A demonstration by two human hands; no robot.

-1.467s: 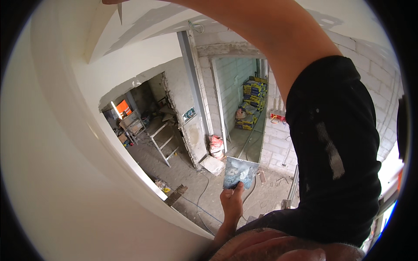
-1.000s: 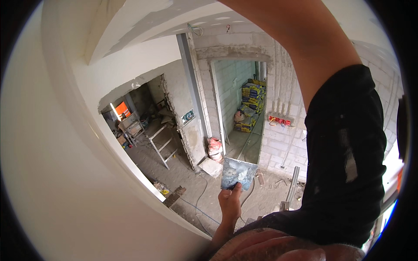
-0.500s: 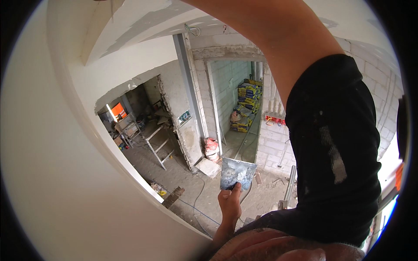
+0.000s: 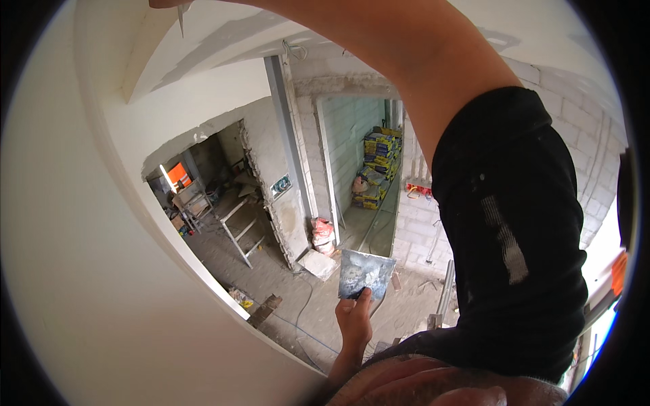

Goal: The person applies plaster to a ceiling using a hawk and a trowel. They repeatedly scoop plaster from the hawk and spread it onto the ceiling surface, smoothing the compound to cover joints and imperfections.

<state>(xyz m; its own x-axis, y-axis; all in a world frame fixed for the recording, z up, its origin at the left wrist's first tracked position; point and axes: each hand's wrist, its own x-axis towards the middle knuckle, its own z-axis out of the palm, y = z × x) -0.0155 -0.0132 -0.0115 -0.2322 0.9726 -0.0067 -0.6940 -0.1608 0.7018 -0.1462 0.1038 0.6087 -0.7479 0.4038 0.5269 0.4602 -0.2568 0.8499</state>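
My left hand (image 4: 355, 318) grips a square, flat metal putty board (image 4: 366, 272) by its near edge, thumb on top. Grey smears and a whitish dab of putty cover its face. Overhead, my right arm reaches across to the far upper left, its black sleeve pushed up. Only a sliver of my right hand (image 4: 169, 3) shows at the top rim, beside the ceiling edge. A thin blade, apparently a putty knife (image 4: 181, 21), hangs down from it, seen edge-on; the grip itself is mostly cut off.
A smooth white wall (image 4: 81, 271) curves close along my left. Below are a stepladder frame (image 4: 238, 233), a red-and-white sack (image 4: 323, 233), hoses across the floor, and stacked yellow-blue bags (image 4: 380, 162) past a doorway. Metal profiles (image 4: 447, 287) stand at the right.
My right hand and the blade have come slightly lower into view at the upper left. The board in my left hand has shifted a little left and tilted. The view has moved slightly.
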